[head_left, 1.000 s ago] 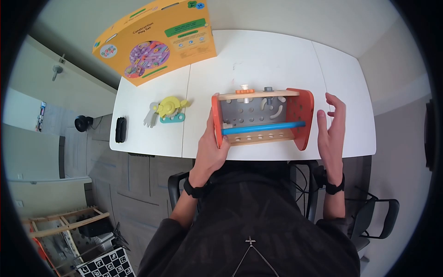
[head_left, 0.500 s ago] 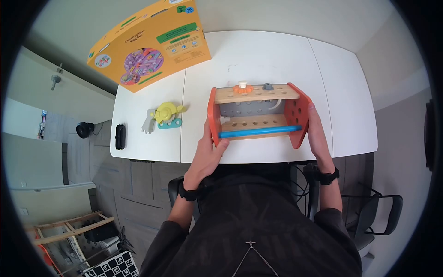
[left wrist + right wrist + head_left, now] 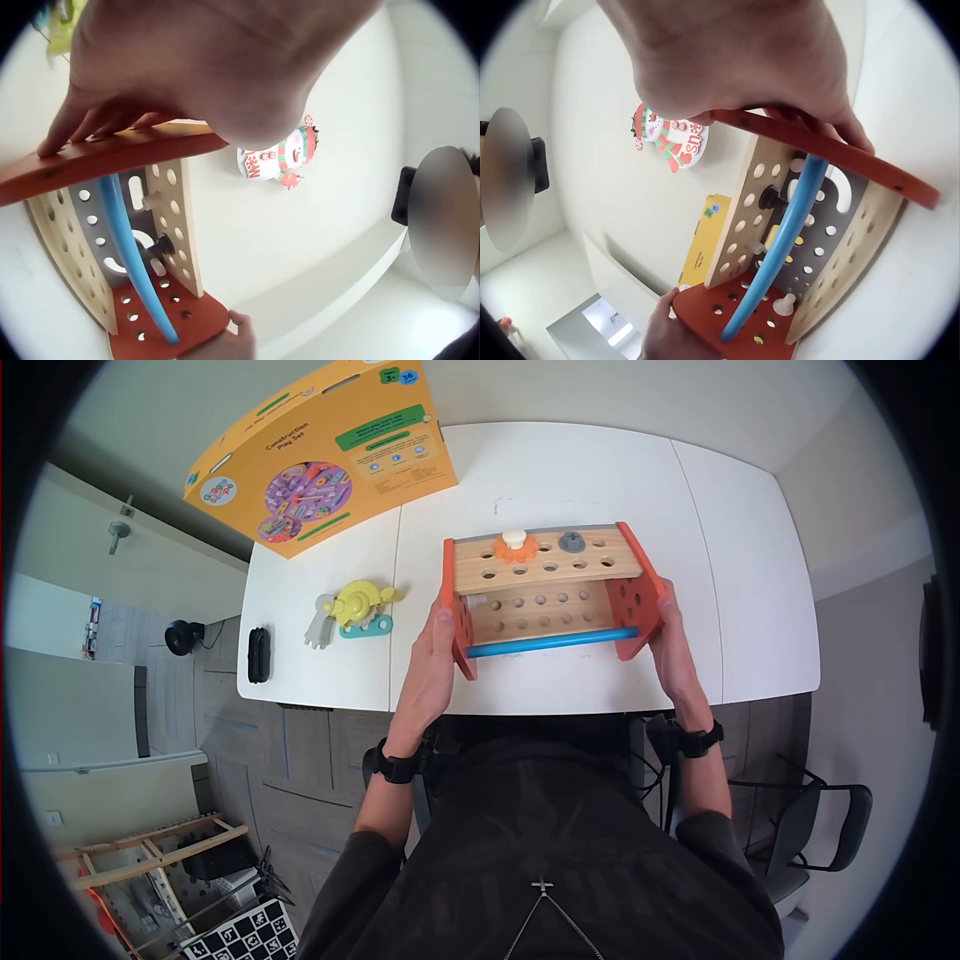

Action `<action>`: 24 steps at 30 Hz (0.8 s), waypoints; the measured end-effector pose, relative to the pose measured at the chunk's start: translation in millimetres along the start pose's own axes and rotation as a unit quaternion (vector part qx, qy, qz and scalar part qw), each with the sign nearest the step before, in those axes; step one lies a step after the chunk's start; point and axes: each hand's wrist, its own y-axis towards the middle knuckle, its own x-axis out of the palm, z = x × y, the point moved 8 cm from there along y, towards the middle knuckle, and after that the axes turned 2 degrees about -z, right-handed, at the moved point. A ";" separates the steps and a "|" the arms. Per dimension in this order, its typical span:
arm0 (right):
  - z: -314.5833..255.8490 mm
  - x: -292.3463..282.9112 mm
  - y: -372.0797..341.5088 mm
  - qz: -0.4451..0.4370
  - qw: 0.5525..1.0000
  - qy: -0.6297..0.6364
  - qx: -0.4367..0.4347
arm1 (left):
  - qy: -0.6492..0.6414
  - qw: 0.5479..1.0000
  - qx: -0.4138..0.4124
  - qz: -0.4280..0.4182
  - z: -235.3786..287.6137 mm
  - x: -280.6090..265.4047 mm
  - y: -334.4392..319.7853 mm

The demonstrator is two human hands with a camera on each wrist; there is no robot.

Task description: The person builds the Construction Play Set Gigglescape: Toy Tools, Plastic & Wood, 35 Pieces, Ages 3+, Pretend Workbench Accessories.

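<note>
A toy workbench with a perforated wooden top, red side panels and a blue rod is held between both hands. The left hand grips the left red panel, its fingers spread along the outer face in the left wrist view. On the opposite side the right hand grips the right red panel, fingers behind its edge. An orange gear with a white peg and a grey bolt sit in the top. Whether the base touches the table cannot be told.
On the white table, a yellow and grey toy lies left of the workbench beside a teal perforated strip. Farther left is a black case. A large yellow box stands at the back left.
The right hand has come in from beside the workbench to grip its right panel. The workbench has tilted, showing more of its top, and shifted slightly left and away from the body.
</note>
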 end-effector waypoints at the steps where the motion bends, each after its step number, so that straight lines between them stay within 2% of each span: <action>1: -2.1 3.3 0.7 0.001 1.000 0.007 -0.003 | -0.001 0.999 0.033 0.012 3.1 0.4 1.3; 6: 6.1 4.9 4.6 -0.029 0.999 0.009 0.036 | -0.057 0.998 0.019 0.002 3.4 3.7 4.6; 11: 2.6 6.5 12.7 0.022 1.000 -0.007 -0.013 | -0.048 0.998 0.030 0.018 3.4 1.5 10.0; 15: 2.6 5.4 16.3 0.015 1.000 -0.006 -0.010 | -0.051 0.998 0.031 0.014 6.8 0.9 11.4; 20: 1.1 3.4 14.1 -0.016 1.000 0.011 -0.004 | -0.029 0.997 0.076 0.019 13.0 -4.0 9.7; 24: 8.4 5.3 6.4 -0.003 0.998 0.038 -0.050 | -0.013 0.990 0.132 0.039 2.4 -1.9 1.8</action>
